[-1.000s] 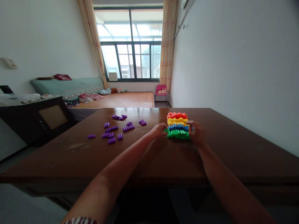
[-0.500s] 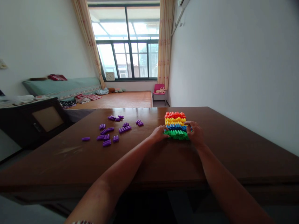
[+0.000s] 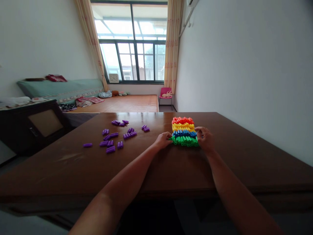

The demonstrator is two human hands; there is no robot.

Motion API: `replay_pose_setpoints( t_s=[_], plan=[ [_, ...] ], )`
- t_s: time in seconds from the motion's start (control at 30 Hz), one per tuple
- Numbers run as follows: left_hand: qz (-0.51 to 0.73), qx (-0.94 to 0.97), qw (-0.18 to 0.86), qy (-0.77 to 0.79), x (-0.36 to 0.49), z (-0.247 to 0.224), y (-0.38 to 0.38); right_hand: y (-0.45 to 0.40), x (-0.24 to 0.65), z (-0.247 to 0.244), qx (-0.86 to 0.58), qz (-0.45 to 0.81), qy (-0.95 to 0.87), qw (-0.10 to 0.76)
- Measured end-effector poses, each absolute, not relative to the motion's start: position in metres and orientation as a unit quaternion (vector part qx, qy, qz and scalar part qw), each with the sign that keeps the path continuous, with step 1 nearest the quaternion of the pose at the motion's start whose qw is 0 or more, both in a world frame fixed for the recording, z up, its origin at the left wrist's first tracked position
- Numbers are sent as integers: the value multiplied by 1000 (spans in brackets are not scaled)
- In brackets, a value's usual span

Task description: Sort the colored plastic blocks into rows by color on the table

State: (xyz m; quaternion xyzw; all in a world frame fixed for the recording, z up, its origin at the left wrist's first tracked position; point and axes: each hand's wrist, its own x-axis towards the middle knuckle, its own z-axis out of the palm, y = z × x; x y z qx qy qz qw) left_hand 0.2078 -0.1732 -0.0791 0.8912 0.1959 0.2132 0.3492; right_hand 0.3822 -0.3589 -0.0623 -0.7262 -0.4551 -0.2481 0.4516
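Small plastic pieces lie packed in coloured bands on the brown table: red pieces [image 3: 183, 120] at the back, then yellow pieces [image 3: 183, 126], blue pieces [image 3: 184, 133] and green pieces [image 3: 185, 141] at the front. My left hand [image 3: 164, 140] touches the left end of the green band, fingers bent together. At the right side, my right hand [image 3: 204, 135] rests against the blue and green bands with its thumb and fingers curled; its fingertips are partly hidden. Several purple pieces [image 3: 110, 149] lie scattered in small groups to the left.
The brown table [image 3: 146, 163] stretches wide in front of me. A dark cabinet [image 3: 31, 125] stands at the left, a bed [image 3: 129, 101] and a pink chair [image 3: 166, 92] are beyond the table, and a white wall [image 3: 239, 65] runs along the right.
My left hand has shifted slightly left at the green band's end. My right hand remains at the right side. The view has turned slightly.
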Motion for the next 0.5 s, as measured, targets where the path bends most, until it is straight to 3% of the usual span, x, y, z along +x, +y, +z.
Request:
replay_pose_setpoints(
  t_s=[0.17, 0.5],
  plan=[
    [241, 853, 405, 223, 205, -82, -164, -359, 382, -63, -725, -252, -455, 452],
    [153, 902, 341, 218, 197, -78, -160, -362, 384, -60, -728, -248, -438, 465]
  ],
)
